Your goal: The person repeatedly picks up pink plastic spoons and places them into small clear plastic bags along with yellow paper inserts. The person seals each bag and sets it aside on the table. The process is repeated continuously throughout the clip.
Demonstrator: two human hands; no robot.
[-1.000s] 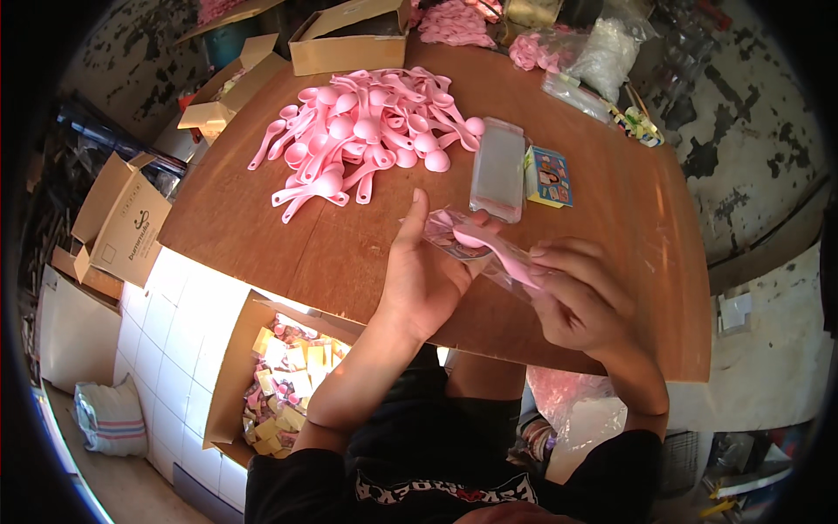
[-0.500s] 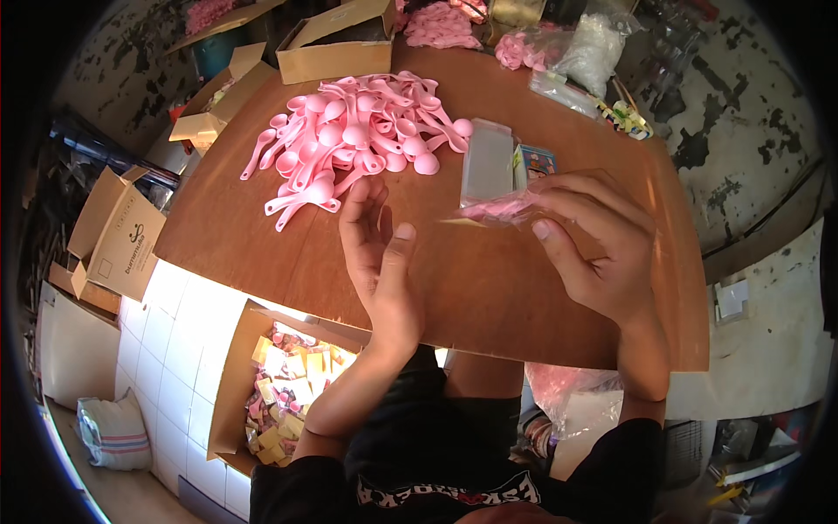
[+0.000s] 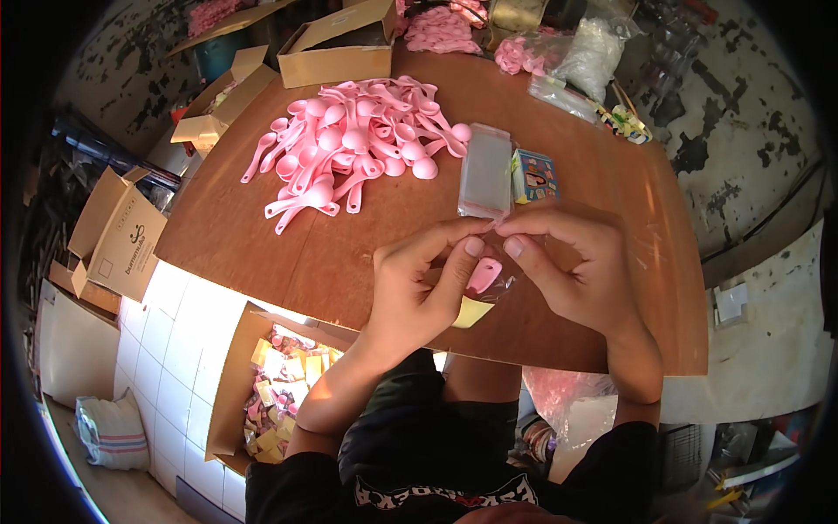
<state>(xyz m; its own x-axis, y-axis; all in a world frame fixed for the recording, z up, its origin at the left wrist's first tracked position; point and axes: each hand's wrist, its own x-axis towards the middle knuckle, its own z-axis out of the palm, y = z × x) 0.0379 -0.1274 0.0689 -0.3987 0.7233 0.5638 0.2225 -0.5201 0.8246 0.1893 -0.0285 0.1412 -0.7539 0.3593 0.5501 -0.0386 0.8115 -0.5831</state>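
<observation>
My left hand (image 3: 421, 284) and my right hand (image 3: 574, 269) meet over the near part of the table. Thumbs and forefingers pinch the top edge of a small clear plastic bag (image 3: 504, 286). Hanging inside the bag are a pink item with a holed handle (image 3: 484, 275), like the spoons' handles, and a pale yellow card (image 3: 472, 313); my fingers partly hide them. Beyond my hands lie a stack of flat clear plastic bags (image 3: 485, 170) and a small blue printed box (image 3: 534, 176). Pink plastic scoops (image 3: 353, 140) are heaped at the far left.
The brown wooden table (image 3: 253, 236) curves around me. Below its left edge, a cardboard box (image 3: 229, 397) holds several packed bags. An open carton (image 3: 340, 57) stands at the table's far edge. A bag of white material (image 3: 595, 57) sits at the far right.
My left hand has moved right and closed on the bag's edge beside my right hand. The bag, held sideways by my right hand before, now hangs down between both hands.
</observation>
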